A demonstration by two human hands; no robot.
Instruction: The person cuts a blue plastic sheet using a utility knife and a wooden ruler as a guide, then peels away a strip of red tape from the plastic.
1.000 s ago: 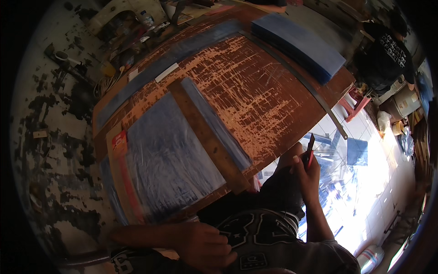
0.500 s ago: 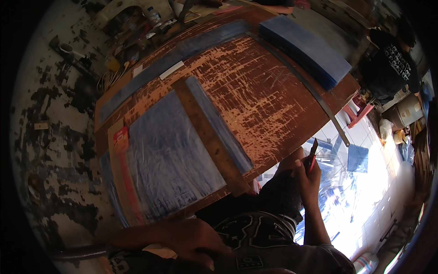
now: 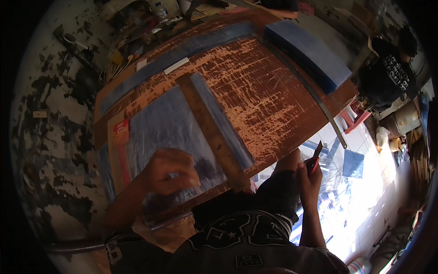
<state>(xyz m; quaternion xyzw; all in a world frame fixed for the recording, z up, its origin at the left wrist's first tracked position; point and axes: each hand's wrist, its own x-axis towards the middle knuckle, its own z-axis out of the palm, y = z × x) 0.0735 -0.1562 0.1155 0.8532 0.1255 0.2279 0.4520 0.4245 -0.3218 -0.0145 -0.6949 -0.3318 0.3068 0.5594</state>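
Note:
My right hand [image 3: 310, 179] is closed round a utility knife [image 3: 315, 163] with a red and black handle, its dark blade pointing up, beyond the table's edge. My left hand [image 3: 171, 171], slightly blurred, hovers over a bluish translucent sheet [image 3: 159, 123]. Its fingers are loosely bent, with a gap between them and the thumb, and nothing shows in it. Along the right part of the sheet lies a worn brown straightedge [image 3: 207, 125], untouched by either hand. A bluish strip [image 3: 223, 118] shows on its far side. A red and white label [image 3: 121, 131] lies at the sheet's left edge.
The scored red-brown table [image 3: 273, 105] bears a thick stack of blue sheets [image 3: 308, 52] at the far right. A long metal ruler [image 3: 315, 96] overhangs the right edge. A person in a dark shirt [image 3: 392, 71] is beyond, near a red stool [image 3: 356, 119]. Sheet scraps litter the floor.
My left hand has risen from close to my body and moved forward over the bluish sheet. My right hand keeps the knife in nearly the same place.

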